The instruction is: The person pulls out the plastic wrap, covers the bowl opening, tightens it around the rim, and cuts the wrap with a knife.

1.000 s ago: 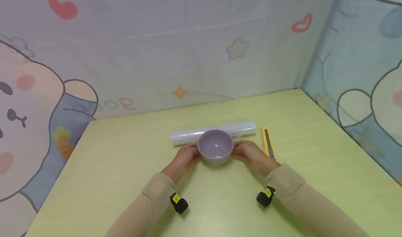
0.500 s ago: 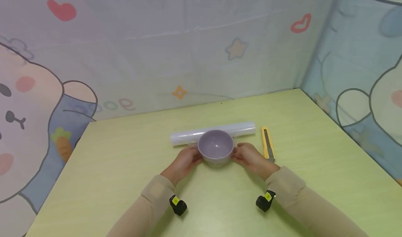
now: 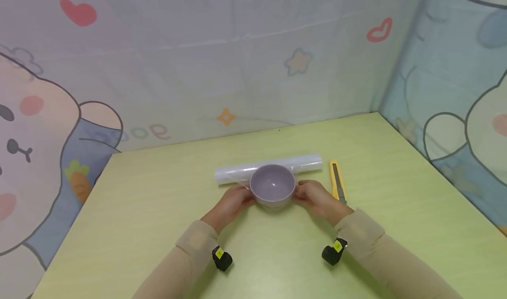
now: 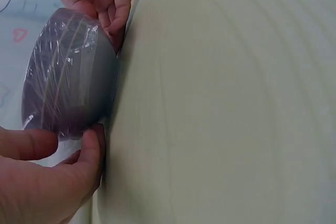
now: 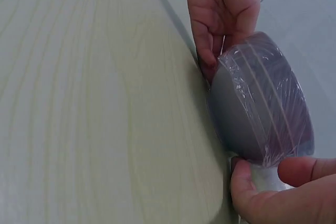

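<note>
We see the left hand and the right hand holding a lilac bowl from opposite sides, each thumb near the rim and fingers low by the base. The bowl is upright between them; we cannot tell whether its foot touches the table. Clear film lies wrinkled and shiny over its side. Just behind the bowl we find a white, glossy roll, and beside the right hand, a yellow utility knife. Below each beige sleeve we notice a black wrist camera with a yellow label, its mark too small to read. Beyond the pale table, on the printed backdrop, we make out faint lettering, seemingly "good" mirrored.
</note>
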The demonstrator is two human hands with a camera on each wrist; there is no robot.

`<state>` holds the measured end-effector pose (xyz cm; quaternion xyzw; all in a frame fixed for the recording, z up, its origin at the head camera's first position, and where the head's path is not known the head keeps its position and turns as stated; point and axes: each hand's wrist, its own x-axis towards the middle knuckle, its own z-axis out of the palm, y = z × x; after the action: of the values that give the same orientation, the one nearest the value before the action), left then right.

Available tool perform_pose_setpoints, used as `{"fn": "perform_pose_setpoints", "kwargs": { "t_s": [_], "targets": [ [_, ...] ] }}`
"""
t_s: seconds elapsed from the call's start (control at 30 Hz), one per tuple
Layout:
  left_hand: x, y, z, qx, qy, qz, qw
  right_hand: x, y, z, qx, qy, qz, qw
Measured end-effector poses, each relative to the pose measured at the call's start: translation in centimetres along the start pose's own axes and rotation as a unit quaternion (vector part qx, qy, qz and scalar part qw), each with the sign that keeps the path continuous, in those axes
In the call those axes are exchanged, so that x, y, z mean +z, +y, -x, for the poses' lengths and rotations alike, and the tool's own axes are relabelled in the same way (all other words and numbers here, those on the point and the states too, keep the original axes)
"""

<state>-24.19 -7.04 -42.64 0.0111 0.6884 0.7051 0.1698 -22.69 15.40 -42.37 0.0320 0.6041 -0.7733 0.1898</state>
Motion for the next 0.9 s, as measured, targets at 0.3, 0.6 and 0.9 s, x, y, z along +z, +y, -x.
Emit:
{"fn": "perform_pose_setpoints", "kwargs": {
  "t_s": [0.3, 0.6, 0.9],
  "targets": [
    [-0.4, 0.0, 1.8, 0.028, -0.014, -0.153, 0.9878, -1.2, 0.2, 1.2, -0.037, -0.052, 0.177, 0.982],
    [1.5, -0.5, 2.0, 0.126, -0.061, -0.208, 0.9680, 0.9, 0.5, 0.6, -0.095, -0.037, 0.265, 0.959],
    [1.6, -0.4, 1.5, 0.180, -0.032, -0.270, 0.9453, 1.4, 0.7, -0.3, -0.159, -0.010, 0.329, 0.931]
  ]
}}
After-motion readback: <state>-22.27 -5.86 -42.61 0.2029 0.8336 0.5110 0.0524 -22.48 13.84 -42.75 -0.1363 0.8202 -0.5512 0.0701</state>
